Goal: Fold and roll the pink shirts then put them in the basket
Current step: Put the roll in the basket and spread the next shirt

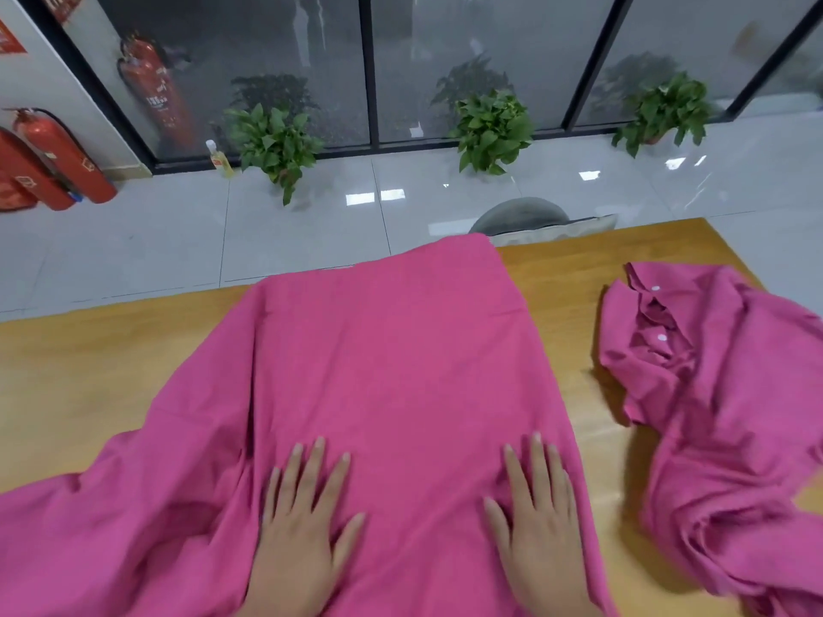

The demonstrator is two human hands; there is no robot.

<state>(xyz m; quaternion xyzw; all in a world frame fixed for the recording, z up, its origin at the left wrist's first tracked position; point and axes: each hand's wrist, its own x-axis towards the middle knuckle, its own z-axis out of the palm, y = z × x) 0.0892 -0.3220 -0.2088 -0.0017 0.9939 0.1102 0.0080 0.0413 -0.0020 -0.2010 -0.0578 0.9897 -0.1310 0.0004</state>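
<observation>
On the wooden worktop [89, 371], the pink shirt [392, 349] runs lengthwise away from the left hand [298, 541] and right hand [539, 536], fingers [318, 460] pressed flat, gripping nothing, its unfolded side [111, 505] lying leftward.

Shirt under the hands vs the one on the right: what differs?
The shirt under the hands is spread flat; the right shirt lies crumpled. The left hand and right hand press flat on the first; nothing touches the second. White buttons show on the right shirt, none on the first. Both are pink and lie on the wooden table.
</observation>
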